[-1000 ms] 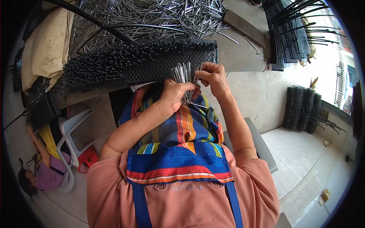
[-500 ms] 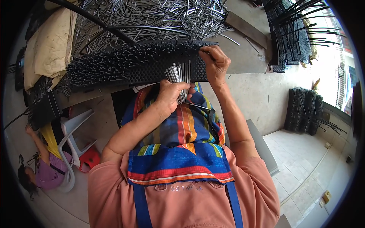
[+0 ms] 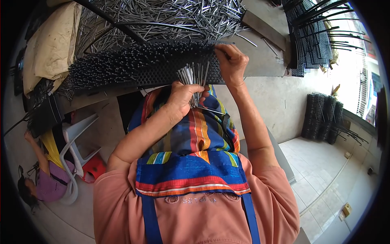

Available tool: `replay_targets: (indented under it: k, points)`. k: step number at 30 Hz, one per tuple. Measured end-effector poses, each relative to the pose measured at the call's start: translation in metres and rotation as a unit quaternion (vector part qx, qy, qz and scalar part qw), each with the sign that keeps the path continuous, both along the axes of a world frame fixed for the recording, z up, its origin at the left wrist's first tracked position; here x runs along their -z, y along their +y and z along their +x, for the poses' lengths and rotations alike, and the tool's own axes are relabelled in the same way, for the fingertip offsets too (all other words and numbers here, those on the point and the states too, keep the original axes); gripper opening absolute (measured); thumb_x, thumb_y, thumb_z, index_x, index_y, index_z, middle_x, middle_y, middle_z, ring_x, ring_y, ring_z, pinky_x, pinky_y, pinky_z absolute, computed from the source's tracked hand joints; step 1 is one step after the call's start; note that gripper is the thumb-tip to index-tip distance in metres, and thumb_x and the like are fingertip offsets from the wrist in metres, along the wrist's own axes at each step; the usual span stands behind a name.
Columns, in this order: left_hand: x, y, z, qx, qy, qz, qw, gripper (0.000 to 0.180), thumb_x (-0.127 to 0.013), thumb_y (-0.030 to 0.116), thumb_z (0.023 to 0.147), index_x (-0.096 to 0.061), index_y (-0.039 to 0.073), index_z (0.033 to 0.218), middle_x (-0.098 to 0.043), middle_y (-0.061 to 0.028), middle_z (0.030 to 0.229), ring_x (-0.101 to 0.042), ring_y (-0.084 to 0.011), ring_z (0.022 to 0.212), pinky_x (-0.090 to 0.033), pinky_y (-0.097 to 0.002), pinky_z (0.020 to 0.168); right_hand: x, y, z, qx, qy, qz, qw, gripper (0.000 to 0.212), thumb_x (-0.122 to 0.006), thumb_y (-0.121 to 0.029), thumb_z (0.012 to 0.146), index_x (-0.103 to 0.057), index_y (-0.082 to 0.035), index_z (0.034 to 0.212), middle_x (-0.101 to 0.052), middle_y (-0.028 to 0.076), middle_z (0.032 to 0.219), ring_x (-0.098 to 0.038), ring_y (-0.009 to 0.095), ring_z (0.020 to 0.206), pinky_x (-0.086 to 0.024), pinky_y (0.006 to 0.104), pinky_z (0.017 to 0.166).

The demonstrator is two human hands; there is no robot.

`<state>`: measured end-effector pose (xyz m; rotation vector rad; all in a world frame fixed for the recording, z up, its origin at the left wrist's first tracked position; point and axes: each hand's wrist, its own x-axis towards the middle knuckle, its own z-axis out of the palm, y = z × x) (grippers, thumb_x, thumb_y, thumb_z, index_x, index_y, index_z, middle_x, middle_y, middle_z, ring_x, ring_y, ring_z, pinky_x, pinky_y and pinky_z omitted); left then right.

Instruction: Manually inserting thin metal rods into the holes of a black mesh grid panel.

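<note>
A bundle of thin metal rods (image 3: 187, 76) stands upright in my left hand (image 3: 181, 97), its fingers closed round it above my lap. One rod leans out to the right of the bundle, and another sticks out sideways below. My right hand (image 3: 233, 64) is pinched at the right end of a long black perforated rack (image 3: 158, 75); whatever its fingertips hold is hidden. Dark upright rods (image 3: 109, 67) fill the rack's left part and its far edge densely. Bare holes show in the rack near the bundle.
Loose metal rods (image 3: 162, 16) lie heaped on the table behind the rack. A flat dark bar (image 3: 264, 30) lies at right, with black mesh racks (image 3: 310, 44) beyond. Brown paper sacking (image 3: 53, 44) is at left. Another person (image 3: 50, 181) sits lower left beside a white chair (image 3: 71, 162).
My right hand stays at the rack's right end with its fingers tilted slightly more. One rod in my left hand's bundle now leans further right. The view has shifted slightly.
</note>
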<state>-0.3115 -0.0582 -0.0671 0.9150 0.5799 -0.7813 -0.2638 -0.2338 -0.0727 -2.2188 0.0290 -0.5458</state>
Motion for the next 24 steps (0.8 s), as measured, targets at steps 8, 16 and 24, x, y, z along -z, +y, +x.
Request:
replay_targets:
  k: [8,16,24]
  points:
    - [-0.012,-0.001,0.007,0.035,-0.071,0.003,0.997,0.021,-0.063,-0.011,0.075,-0.067,-0.002,0.094,-0.071,-0.0129,0.081,-0.07,-0.0223,0.065,-0.054,-0.0303,0.049,-0.02,0.006,-0.036,0.0,0.278,0.287,0.917,0.008,-0.073,-0.007,0.079,-0.069,0.0,0.078,-0.063,0.003,0.064,-0.059,0.013,0.056,-0.045,0.0291,0.052]
    - [-0.002,0.0,0.001,-0.005,-0.039,0.031,0.999,0.017,-0.065,-0.005,0.079,-0.067,0.0,0.095,-0.071,-0.013,0.083,-0.07,-0.0218,0.065,-0.056,-0.0318,0.051,-0.008,-0.012,-0.031,0.015,0.201,0.404,0.892,0.006,-0.069,-0.003,0.083,-0.066,-0.001,0.078,-0.055,-0.002,0.061,-0.042,0.004,0.05,-0.031,0.0208,0.047]
    - [-0.003,-0.002,0.001,0.011,-0.042,0.036,0.998,0.012,-0.063,-0.004,0.08,-0.068,-0.002,0.091,-0.072,-0.0149,0.082,-0.069,-0.0203,0.064,-0.055,-0.0307,0.052,0.012,-0.017,-0.006,0.016,-0.054,0.12,0.991,0.009,-0.072,0.005,0.078,-0.07,0.001,0.086,-0.063,-0.001,0.077,-0.049,0.003,0.06,-0.038,0.0194,0.053]
